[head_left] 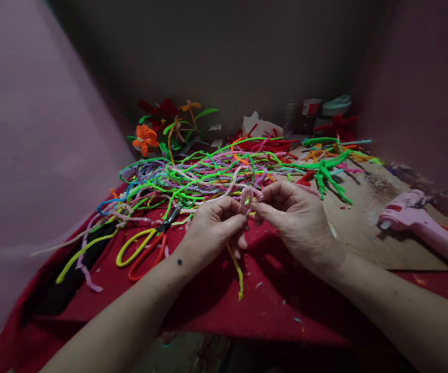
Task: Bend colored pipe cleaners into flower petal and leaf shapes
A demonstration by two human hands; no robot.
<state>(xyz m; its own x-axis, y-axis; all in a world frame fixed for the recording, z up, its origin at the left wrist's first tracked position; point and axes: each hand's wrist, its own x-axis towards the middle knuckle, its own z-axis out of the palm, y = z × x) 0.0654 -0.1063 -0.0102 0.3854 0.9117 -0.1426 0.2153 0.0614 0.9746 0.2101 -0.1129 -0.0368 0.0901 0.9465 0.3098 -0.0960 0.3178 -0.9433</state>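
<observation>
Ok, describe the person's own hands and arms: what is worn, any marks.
The left hand and the right hand are both bare, and so are the forearms as far as the picture shows. No sleeves, gloves, rings, watch or bracelets are in view. One small dark dot marks the left wrist.

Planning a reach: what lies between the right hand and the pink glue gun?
Head view: only bare brown tabletop with tiny scraps between the right hand and pink glue gun.

Bare forearms, no sleeves, small dark dot on left wrist (179, 261)
</observation>
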